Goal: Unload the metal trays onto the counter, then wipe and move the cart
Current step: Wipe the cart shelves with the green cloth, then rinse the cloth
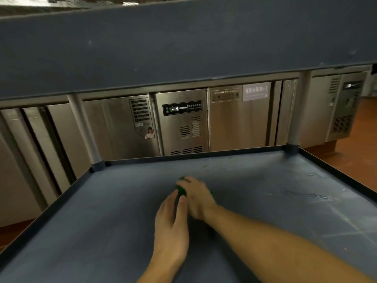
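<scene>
Head view: the right hand (196, 198) lies palm-down on the cart's lower shelf (98, 213), its fingers curled over a small green wiping pad (181, 190) and pressing it to the grey-blue surface. Most of the pad is hidden under the hand and blurred, so I cannot tell whether it is sponge or cloth. The left hand (171, 227) lies just beside and nearer the person than the right one, flat on the shelf, its fingers straight and close together, with the fingertips (182, 199) touching the pad's near edge.

To the right of the hands the shelf carries pale streaks and smears (318, 197). Beyond them runs the shelf's raised far rim, with a round metal post at each far corner — the left post (85, 129) and the right post (294, 113). Over the hands hangs the cart's upper shelf (183, 48), also grey-blue, filling the top of the view.

Past the far rim, straight ahead of the hands, stands a stainless-steel under-counter refrigerator (234, 123) with a lit digital display (181, 108) and vent slots beneath it. Far to the right of the hands is the orange-brown floor (359, 129).
</scene>
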Demonstrator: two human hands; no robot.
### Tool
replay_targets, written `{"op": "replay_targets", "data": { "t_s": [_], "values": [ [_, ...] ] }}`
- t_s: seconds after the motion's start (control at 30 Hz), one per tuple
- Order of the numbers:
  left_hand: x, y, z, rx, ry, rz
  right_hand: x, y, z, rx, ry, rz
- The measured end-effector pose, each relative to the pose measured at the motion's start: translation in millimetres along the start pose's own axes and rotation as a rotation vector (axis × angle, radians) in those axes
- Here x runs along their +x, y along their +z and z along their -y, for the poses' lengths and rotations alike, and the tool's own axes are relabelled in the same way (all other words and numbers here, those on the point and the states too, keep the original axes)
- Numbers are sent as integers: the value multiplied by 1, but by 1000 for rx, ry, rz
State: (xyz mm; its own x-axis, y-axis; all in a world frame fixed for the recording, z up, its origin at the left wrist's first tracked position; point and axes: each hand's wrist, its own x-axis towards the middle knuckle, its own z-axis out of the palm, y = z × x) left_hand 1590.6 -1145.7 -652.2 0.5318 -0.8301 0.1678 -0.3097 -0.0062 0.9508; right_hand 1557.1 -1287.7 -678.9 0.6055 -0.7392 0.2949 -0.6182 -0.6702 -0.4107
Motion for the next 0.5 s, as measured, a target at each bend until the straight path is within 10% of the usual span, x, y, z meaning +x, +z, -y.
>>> {"op": "replay_targets", "data": {
  "t_s": [0.17,0.5],
  "values": [
    [11,15,1,-47,-4,-43,-25,1,-11,-127,-250,55],
    [8,71,-19,-36,28,183,-112,-119,-161,-162,287,-124]
  ]
}}
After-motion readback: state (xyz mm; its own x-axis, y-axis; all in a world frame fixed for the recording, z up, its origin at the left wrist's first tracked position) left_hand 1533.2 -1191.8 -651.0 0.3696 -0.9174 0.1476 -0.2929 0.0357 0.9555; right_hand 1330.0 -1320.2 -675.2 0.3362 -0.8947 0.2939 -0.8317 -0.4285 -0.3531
